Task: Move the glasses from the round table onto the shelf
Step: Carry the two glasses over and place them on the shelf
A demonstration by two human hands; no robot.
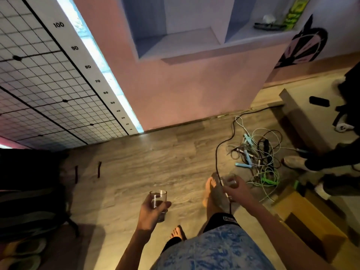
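**Above the wooden floor, a glass in each hand, shelf dead ahead**

Low in the view, the left glass [158, 200] stands close to upright, mouth up, with a little dark liquid in the bottom. The left hand [150, 214] holds it from the side, fingers curled round the lower half and thumb across the front. At two o'clock from it, the right glass [231, 182] sits in the right hand [236, 190], whose fingers wrap it from the outer side. This one is blurred, so its tilt is hard to read. Neither glass touches anything but the hand that carries it, and the round table is not in view.

The shelf [181, 42], a pale recess in the pink wall, lies well apart from both hands, at twelve o'clock from the left hand and about eleven o'clock from the right. Its left compartment shows bare board. The right compartment [272, 33] holds a dark object and a green packet. Judging by height in the view, the right hand is slightly the nearer, yet the left hand lines up more squarely with the bare compartment, so either could set down first, keeping the glass's long axis vertical.

Under the right hand is a bare foot [211, 189] on the floor [146, 156]. A tangle of cables [257, 152] lies at one o'clock, a likely trip risk. A gridded panel [39, 84] with a numbered scale fills ten o'clock, and another person's shoe [294, 162] shows at three o'clock.
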